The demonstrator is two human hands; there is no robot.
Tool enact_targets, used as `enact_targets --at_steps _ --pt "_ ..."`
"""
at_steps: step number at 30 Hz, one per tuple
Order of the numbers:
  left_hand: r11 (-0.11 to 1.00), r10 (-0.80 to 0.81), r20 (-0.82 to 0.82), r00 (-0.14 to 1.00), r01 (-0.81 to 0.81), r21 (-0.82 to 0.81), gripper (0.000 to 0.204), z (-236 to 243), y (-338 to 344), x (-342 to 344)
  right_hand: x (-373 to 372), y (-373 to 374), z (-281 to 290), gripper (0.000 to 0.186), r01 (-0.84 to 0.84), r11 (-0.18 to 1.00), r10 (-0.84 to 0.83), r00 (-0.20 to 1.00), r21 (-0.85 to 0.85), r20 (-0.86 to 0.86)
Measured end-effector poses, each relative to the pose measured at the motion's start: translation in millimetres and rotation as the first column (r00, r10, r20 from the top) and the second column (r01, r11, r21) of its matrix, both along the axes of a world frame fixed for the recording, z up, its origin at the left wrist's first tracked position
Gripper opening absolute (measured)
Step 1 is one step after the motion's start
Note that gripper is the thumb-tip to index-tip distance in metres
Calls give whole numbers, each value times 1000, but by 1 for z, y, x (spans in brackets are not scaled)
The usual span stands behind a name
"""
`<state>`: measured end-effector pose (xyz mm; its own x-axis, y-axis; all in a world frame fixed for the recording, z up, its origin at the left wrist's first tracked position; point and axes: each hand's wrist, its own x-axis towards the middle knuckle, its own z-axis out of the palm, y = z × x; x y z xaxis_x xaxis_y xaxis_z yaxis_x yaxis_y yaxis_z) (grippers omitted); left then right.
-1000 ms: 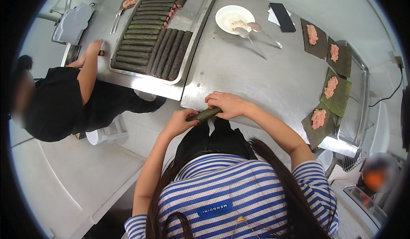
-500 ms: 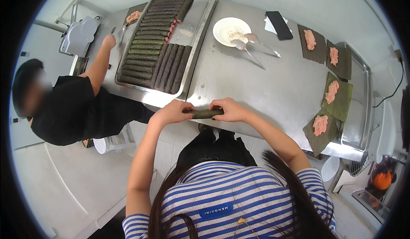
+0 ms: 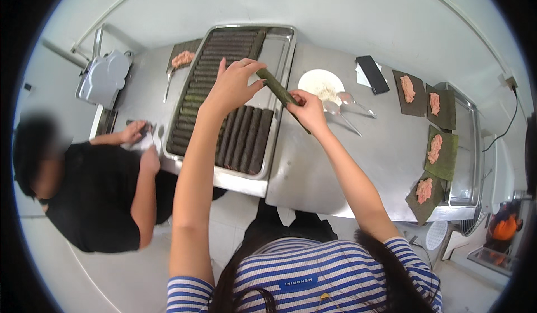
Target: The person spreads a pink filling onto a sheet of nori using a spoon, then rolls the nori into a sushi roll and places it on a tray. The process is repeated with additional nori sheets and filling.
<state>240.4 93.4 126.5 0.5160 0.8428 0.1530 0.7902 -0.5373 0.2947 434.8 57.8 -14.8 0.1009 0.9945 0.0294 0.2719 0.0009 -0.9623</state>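
A dark green seaweed roll (image 3: 278, 91) slants in the air over the right rim of the metal tray (image 3: 278, 50). My left hand (image 3: 238, 84) has its thumb and fingers around the roll's upper end, over the tray. Lower down, my right hand (image 3: 309, 112) pinches the same roll, whose tip juts out below the fingers. Rows of seaweed rolls (image 3: 243, 137) fill most of the tray, some lying crosswise and some lengthwise. Part of the rows is hidden behind my left forearm.
A white bowl (image 3: 307, 81) and two metal spoons (image 3: 341, 112) are beyond my right hand, near a black phone (image 3: 372, 74). Seaweed sheets (image 3: 447, 162) topped with pink filling lie at the right, beside another tray (image 3: 464, 184). A co-worker (image 3: 95, 195) stands at the left.
Both hands have lifted the roll from the table's front edge, forward to the tray's right side. The roll has turned from level to slanted. The co-worker's second hand has come into view.
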Motion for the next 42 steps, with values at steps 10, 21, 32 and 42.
enact_targets --at_steps 10,21,32,42 --pt "943 82 271 959 13 -332 38 -64 -13 -110 -66 213 -41 32 614 788 -600 784 -51 162" --pt "862 96 290 952 66 -503 43 -102 -21 -160 -111 277 -87 27 737 665 -693 668 -117 270" --pt "835 77 298 951 101 -540 49 -111 -16 -162 -99 277 -90 36 629 768 -577 762 -124 293" --pt "829 66 296 953 112 -547 48 -111 -24 -164 -102 289 -128 41 572 820 -572 820 33 11"
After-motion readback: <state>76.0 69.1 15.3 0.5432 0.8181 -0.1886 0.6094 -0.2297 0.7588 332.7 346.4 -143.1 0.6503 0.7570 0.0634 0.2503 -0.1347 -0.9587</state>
